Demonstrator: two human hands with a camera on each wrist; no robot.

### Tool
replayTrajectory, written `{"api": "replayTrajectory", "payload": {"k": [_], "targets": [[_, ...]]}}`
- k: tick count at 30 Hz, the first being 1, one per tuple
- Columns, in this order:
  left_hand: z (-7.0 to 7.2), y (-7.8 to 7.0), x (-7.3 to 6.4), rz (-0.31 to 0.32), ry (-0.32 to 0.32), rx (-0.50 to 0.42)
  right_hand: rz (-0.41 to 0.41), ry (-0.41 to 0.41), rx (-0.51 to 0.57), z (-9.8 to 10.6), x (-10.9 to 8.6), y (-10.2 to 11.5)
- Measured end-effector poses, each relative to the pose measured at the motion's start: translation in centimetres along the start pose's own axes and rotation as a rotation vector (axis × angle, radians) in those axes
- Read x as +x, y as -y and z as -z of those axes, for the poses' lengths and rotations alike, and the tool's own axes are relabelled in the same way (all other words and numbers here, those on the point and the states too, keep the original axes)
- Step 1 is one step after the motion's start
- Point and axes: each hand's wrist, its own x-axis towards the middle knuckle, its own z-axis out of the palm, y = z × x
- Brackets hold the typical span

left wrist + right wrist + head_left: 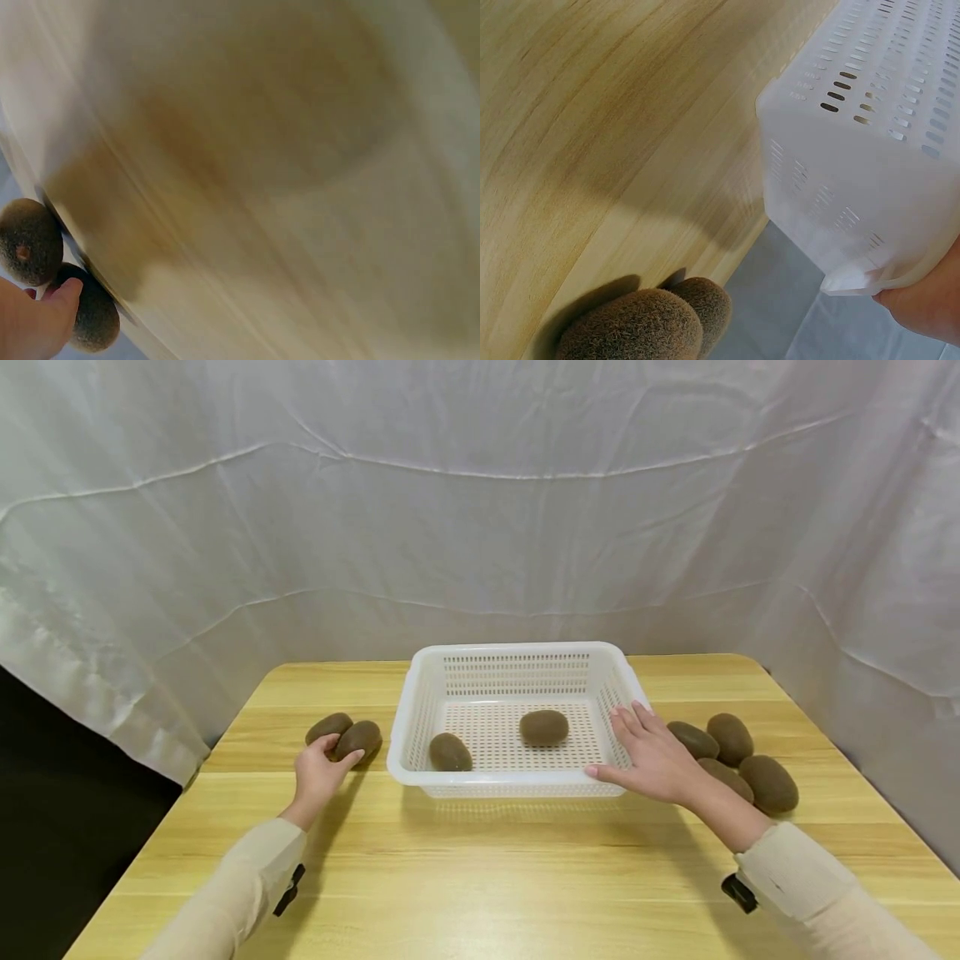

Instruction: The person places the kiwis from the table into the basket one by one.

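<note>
At the table's left, my left hand [318, 772] pinches a brown fuzzy kiwi [360, 741] between thumb and fingers. A second kiwi [327, 727] lies right beside it, near the fingertips. The left wrist view also shows the thumb against the pinched kiwi [96, 319], with the other kiwi [30, 240] alongside. My right hand [660, 760] rests over the right front corner of a white plastic basket [502, 779], its fingers spread over the rim. Inside the basket sit two kiwis, one kiwi [543, 727] near the middle and one kiwi [450, 752] at the front left.
Several kiwis, among them a large kiwi [768, 783], are grouped on the wooden table [480, 877] to the right of the basket, partly behind the right forearm. A pale curtain [480, 543] hangs behind the table and along its sides.
</note>
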Motion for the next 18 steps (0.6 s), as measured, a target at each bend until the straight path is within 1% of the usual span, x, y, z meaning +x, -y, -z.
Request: {"api": "replayTrajectory", "payload": {"k": [3,9,18], "targets": [[-0.22,-0.01,0.18,0.009,-0.002,0.004,0.002,-0.004,0.000,-0.04,0.01,0.00],[-0.56,0.15,0.37,0.035,0.020,-0.011,-0.001,-0.002,0.001,0.01,-0.03,0.04],[-0.72,0.09,0.35,0.040,0.033,0.010,0.003,-0.006,0.001,0.06,-0.11,0.17]]}}
